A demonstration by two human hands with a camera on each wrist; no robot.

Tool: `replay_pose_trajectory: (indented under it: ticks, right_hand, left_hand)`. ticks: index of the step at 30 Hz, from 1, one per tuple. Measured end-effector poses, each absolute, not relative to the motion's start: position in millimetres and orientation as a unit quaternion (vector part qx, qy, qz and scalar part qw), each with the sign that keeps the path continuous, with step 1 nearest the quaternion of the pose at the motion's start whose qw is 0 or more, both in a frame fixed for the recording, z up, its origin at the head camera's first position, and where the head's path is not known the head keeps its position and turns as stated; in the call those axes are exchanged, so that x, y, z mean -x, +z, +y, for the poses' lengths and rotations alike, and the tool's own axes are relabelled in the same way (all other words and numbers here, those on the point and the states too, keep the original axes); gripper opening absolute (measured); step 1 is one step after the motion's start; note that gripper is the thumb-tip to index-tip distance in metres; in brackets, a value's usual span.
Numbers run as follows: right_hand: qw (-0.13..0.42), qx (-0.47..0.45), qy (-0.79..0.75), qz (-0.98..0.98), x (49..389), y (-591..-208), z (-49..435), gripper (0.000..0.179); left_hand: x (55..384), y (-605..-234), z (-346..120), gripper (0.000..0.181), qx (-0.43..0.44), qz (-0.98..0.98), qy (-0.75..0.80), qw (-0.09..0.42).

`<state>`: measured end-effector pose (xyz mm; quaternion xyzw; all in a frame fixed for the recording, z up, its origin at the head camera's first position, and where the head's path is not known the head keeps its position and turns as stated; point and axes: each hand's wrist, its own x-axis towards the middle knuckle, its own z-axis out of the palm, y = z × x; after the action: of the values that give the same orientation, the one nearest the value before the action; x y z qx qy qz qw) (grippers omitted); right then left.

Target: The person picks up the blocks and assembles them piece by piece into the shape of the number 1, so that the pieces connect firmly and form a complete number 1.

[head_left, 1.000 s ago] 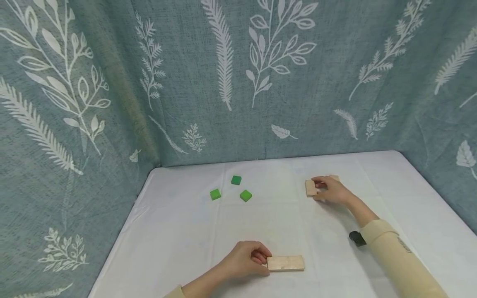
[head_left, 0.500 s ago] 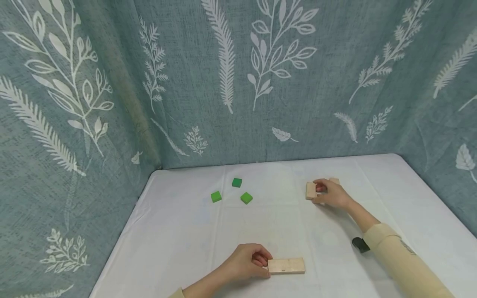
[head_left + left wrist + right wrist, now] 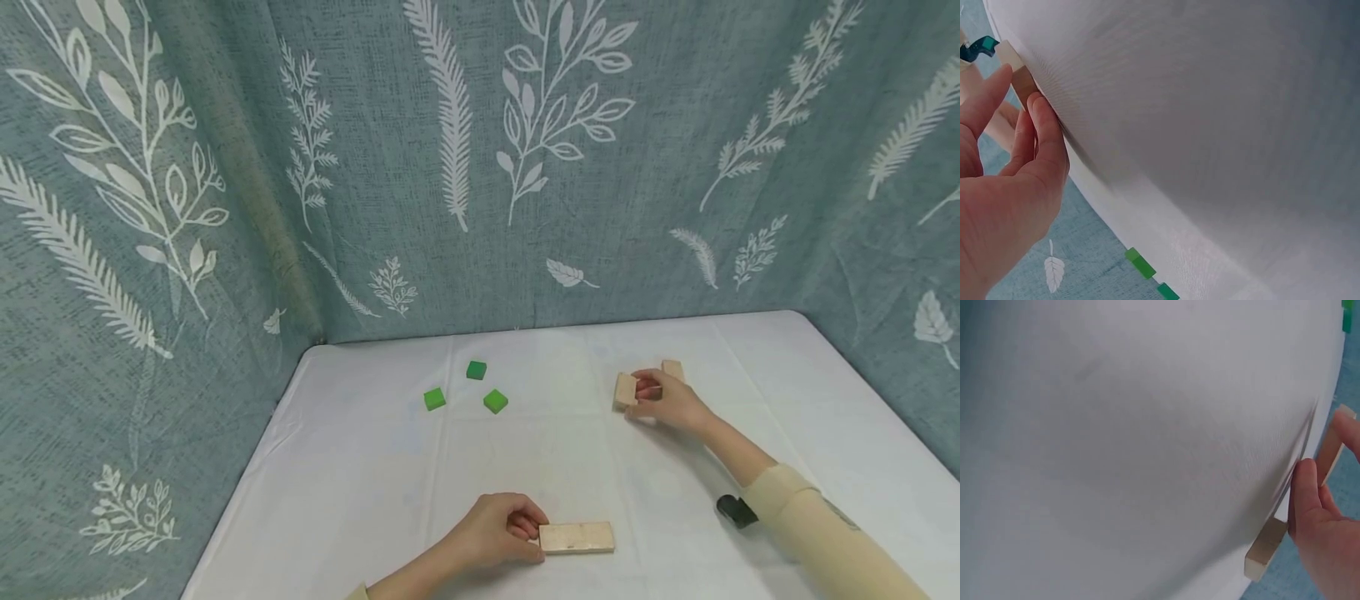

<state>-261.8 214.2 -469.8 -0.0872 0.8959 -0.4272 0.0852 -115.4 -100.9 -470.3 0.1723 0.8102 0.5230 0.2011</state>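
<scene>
My left hand (image 3: pixel 498 531) pinches the left end of a long, flat wooden block (image 3: pixel 577 537) lying on the white table near me. In the left wrist view, thumb and fingertips hold the wooden block (image 3: pixel 1016 65) by its end. Farther off to the right, my right hand (image 3: pixel 667 402) grips a shorter wooden block (image 3: pixel 625 392) between thumb and fingers, and it leans slightly. The right wrist view has this held block (image 3: pixel 1330 453) close over the table edge line. Just behind that hand is another wooden block (image 3: pixel 673 369), partly covered by it.
Several small pieces are on the table: a dark green block (image 3: pixel 476 370) at the back, and two lighter green blocks, one left (image 3: pixel 434 399) and one right (image 3: pixel 496 402). A black device (image 3: pixel 737 511) hangs by the right sleeve. A patterned blue-green curtain (image 3: pixel 480 167) surrounds the table (image 3: pixel 360 500).
My right hand and its wooden block have come slightly toward me, and the block tilts more. More of the block behind that hand shows. The left hand has stayed in place.
</scene>
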Motion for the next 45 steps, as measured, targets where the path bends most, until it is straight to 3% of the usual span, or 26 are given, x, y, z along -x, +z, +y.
replay_pose_trajectory:
  ticks: [45]
  right_hand:
    - [0.154, 0.165, -0.482, 0.847, 188.0, -473.4, 162.5, 0.061]
  left_hand:
    - [115.8, -472.7, -100.8, 0.028, -0.17, 0.811, 0.522, 0.202]
